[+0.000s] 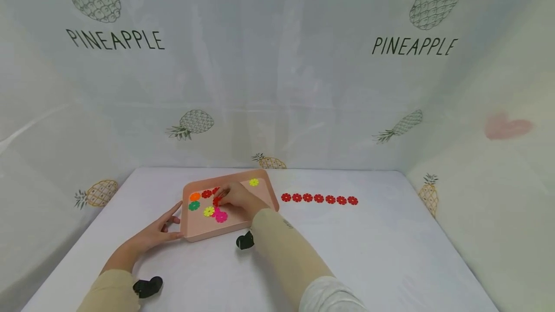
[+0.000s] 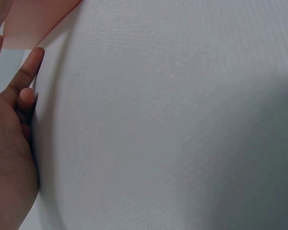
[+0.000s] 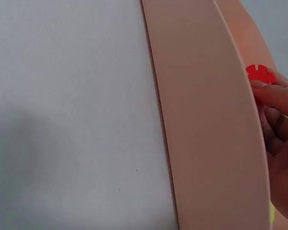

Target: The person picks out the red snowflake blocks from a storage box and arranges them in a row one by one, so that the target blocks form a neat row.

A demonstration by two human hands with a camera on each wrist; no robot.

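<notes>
In the head view, the right hand (image 1: 236,194) pinches a red disc (image 1: 216,201) inside the tray (image 1: 204,229), among other discs (image 1: 221,217). The left hand (image 1: 152,234), fingers apart, touches the tray's left side. On the table (image 1: 368,249), right of the tray, runs a row of seven red discs (image 1: 318,198).

Left wrist: fingertips by the tray's wall.

Right wrist: thumb and fingers clamp the notched disc.

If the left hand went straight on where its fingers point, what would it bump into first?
Probably the pink tray's left wall; the left hand looks close up against it, though any tiny gap is hard to see.
</notes>
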